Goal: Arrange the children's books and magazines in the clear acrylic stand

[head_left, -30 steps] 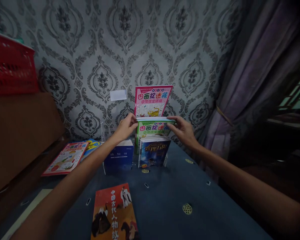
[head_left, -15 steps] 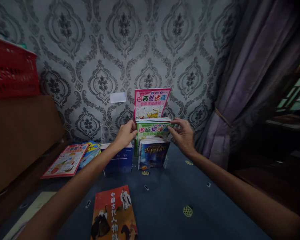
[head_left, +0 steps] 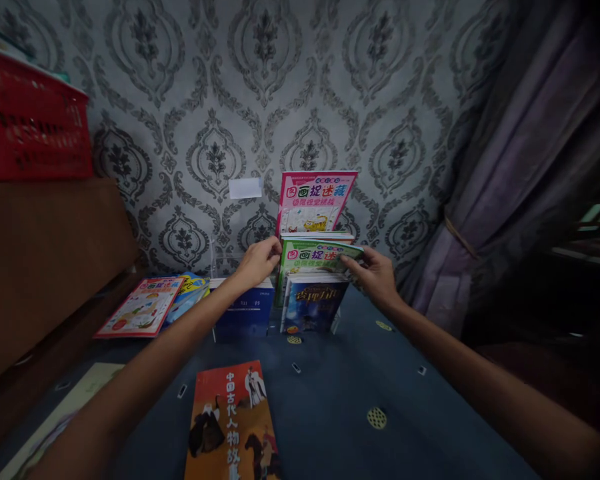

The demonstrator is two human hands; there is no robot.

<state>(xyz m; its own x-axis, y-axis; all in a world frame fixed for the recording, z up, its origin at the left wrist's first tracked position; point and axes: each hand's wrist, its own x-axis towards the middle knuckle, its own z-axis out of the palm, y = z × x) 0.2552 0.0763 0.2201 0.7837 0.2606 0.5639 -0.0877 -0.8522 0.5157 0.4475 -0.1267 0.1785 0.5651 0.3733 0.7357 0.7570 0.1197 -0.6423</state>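
Observation:
A green picture book (head_left: 307,257) stands upright behind a dark blue book (head_left: 314,305) with an upside-down title. The curled fingers of my left hand (head_left: 261,260) hold its left edge near the top. My right hand (head_left: 375,272) pinches its upper right corner, thumb on the front cover and fingers behind. That corner leans out past the books behind it. At the back a taller pink picture book (head_left: 314,200) stands against the wall, with more book edges between it and the green one. A clear stand shows partly around the row.
To the left stands another blue book (head_left: 245,310) in a clear holder, beside flat picture books (head_left: 143,307). An orange-red book (head_left: 235,427) lies on the blue tablecloth (head_left: 330,407) in front. A red basket (head_left: 35,120) sits on a brown box (head_left: 50,260); a curtain (head_left: 460,260) hangs right.
The green book's right corner has shifted outward and up in my right hand's pinch. My left hand stays at its left edge. The whole view has shifted slightly.

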